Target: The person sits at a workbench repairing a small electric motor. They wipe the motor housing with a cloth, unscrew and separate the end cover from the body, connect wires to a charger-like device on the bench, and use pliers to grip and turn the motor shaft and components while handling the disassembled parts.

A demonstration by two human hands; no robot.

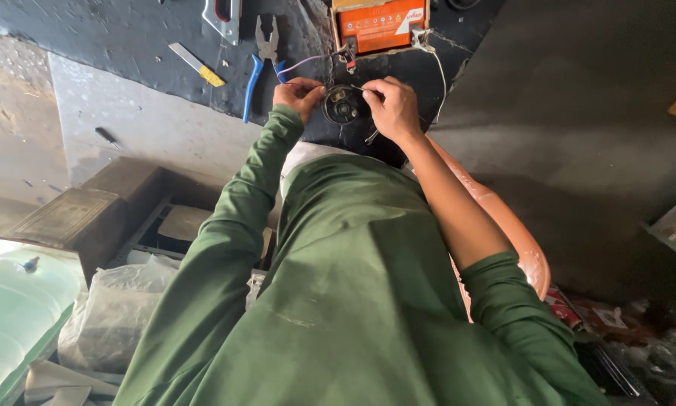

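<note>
View from above the worker, whose green-sleeved arms reach forward to a dark counter (127,37). The landmark is the small round black part (342,104) lying on the counter between the two hands.

Far to the left of the round part, at the lower edge of the view, stands a pale green plastic container (18,308), with a crumpled clear bag (108,316) just beside it. Higher up, well left of the round part, a small dark screwdriver (106,136) lies on the grey surface. Nearer, up and left of the round part, a yellow-handled utility knife (195,65) rests on the counter. Just left of the round part lie blue-handled pliers (261,64).

The left hand (299,94) touches the left rim of the round part, its fingers curled closed against it; a thin purple wire (308,60) runs from this hand away toward the orange box. The right hand (389,105), at the part's right side, pinches a thin metal probe or wire end (356,88) whose tip meets the part.

Directly beyond the round part stands an orange box-shaped battery (379,26). A white wire (439,71) trails right of it.
</note>
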